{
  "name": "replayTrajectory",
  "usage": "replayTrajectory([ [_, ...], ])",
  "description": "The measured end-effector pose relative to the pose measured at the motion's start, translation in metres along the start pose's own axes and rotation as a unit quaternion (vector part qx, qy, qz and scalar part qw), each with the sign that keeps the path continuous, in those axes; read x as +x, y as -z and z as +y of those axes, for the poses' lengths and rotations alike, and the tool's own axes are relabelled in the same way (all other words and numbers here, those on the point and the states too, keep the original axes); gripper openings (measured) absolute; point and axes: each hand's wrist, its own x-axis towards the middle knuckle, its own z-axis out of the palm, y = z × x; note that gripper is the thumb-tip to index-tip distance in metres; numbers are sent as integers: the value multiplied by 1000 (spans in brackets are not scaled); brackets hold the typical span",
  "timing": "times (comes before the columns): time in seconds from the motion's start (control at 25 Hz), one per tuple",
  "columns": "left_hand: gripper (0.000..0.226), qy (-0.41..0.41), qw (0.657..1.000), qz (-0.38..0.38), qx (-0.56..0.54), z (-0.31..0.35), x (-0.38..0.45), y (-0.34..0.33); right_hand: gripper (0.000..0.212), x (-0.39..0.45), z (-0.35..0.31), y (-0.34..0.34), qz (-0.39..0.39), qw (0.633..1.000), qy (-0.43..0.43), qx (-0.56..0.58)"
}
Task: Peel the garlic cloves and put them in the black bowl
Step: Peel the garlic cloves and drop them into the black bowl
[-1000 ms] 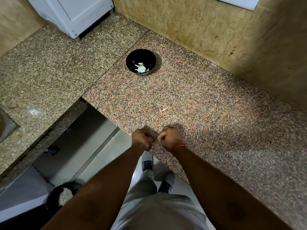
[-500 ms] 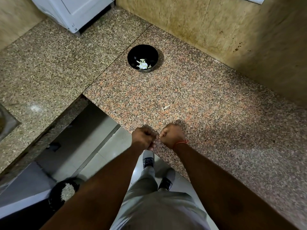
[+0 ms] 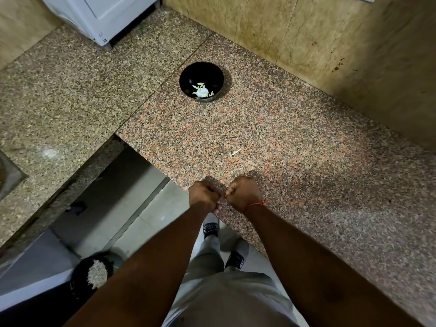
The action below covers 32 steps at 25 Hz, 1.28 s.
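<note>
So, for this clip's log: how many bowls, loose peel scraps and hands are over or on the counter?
Round black bowl holding pale garlic pieces: 1
Pale peel scrap lying loose on the speckled granite counter: 1
Hands, left hand and right hand, fingers curled close together: 2
Total: 4

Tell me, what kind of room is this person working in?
Most likely a home kitchen: a speckled granite counter against a wall, a black bowl holding pale peeled garlic pieces, and a white appliance in the corner.
</note>
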Motion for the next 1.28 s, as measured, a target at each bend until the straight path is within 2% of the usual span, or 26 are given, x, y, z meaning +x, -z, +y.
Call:
replayTrajectory([
  [0.16, 10, -27, 999, -13, 12, -1, -5, 2, 11, -1, 2, 4, -12, 1000, 17, 20],
  [0.32, 21, -49, 997, -56, -4, 3, -6, 4, 15, -1, 3, 11, 3, 997, 33, 74],
  [0.48, 13, -28, 996, -79, -43, 11, -7, 5, 20, -4, 6, 16, 12, 990, 27, 135],
  [0.72, 13, -2, 991, -75, -112, 14, -15, 0, 27, -7, 6, 20, 16, 983, 3, 181],
  [1.0, 16, 36, 983, -68, -165, 19, -18, 0, 26, -8, 6, 23, 25, 978, -24, 204],
  [1.28, 21, 69, 974, -68, -205, 20, -12, 3, 17, -12, 2, 26, 29, 976, -39, 211],
])
